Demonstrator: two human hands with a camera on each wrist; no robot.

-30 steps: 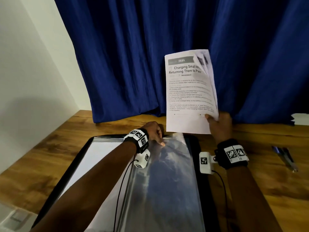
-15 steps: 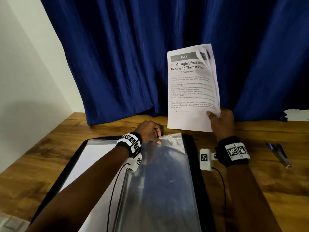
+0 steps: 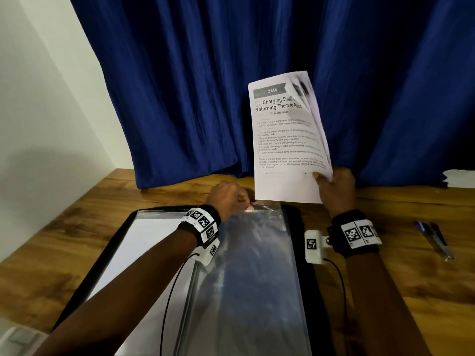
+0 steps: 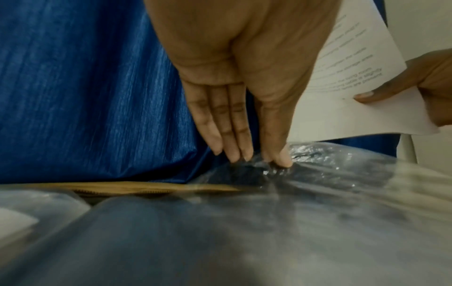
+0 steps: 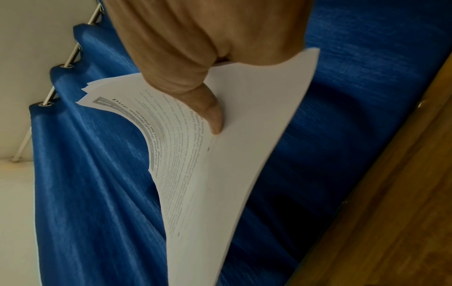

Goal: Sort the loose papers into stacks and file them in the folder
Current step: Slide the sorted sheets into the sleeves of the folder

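Note:
An open black folder lies on the wooden table, with a clear plastic sleeve on top of it. My left hand pinches the sleeve's far edge and crumples it a little. In the left wrist view the left hand has thumb and fingers closed on that sleeve. My right hand holds a stack of printed papers upright by its lower right corner, just beyond the folder. In the right wrist view the thumb of that hand presses on the curved stack; the fingers are hidden behind it.
A white sheet sits in the folder's left side. Two pens lie on the table to the right. Another pile of papers rests at the far right edge. A blue curtain hangs right behind the table.
My left hand went from resting fingers on the sleeve to pinching its far edge. The right hand has kept the paper stack upright in about the same place.

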